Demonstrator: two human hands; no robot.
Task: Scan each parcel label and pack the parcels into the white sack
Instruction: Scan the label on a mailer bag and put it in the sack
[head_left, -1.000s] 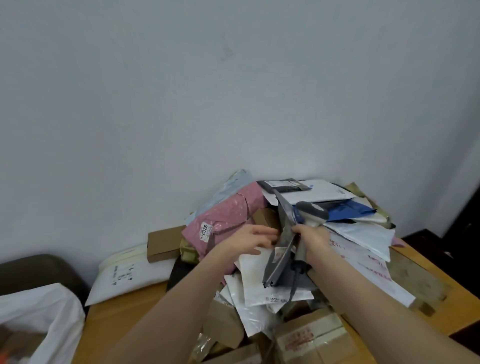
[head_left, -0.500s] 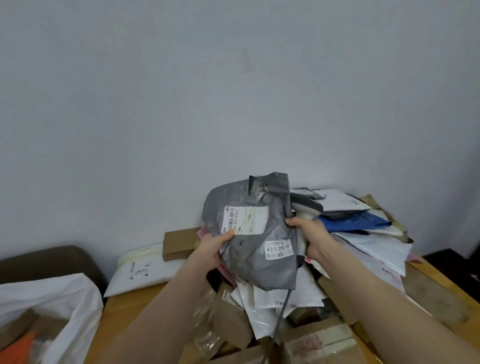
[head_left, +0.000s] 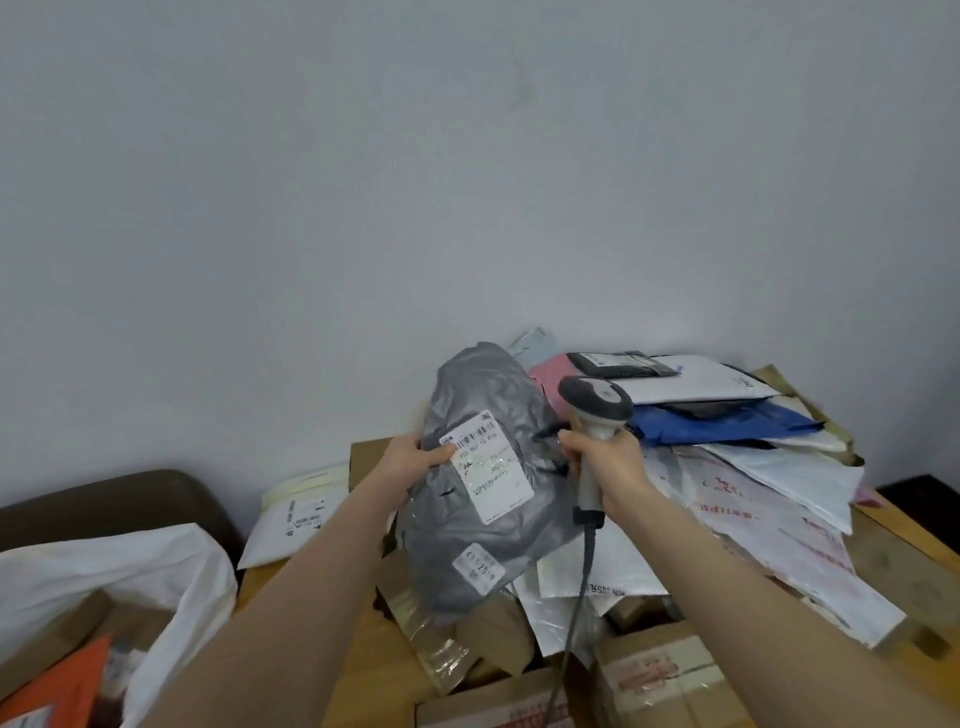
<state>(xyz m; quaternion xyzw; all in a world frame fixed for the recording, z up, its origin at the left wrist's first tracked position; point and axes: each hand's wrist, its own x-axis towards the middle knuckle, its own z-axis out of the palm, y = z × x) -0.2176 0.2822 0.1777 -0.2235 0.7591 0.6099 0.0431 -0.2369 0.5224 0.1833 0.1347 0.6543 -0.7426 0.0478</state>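
While the left hand (head_left: 410, 458) holds the grey parcel (head_left: 462, 535) up over the pile (head_left: 753, 483), the right hand (head_left: 605, 462) grips the scanner (head_left: 597, 401) just beside it. The white sack (head_left: 130, 566) sits at the left.

No text can be read with certainty. The grey parcel (head_left: 470, 587) bears a large label (head_left: 488, 467) with a barcode above a blurred row of digits, and a small label (head_left: 479, 567) with blurred digits. Red print on the white mailer (head_left: 769, 519) and the box (head_left: 654, 680), and the barcode print on the envelope (head_left: 296, 519), are illegible.
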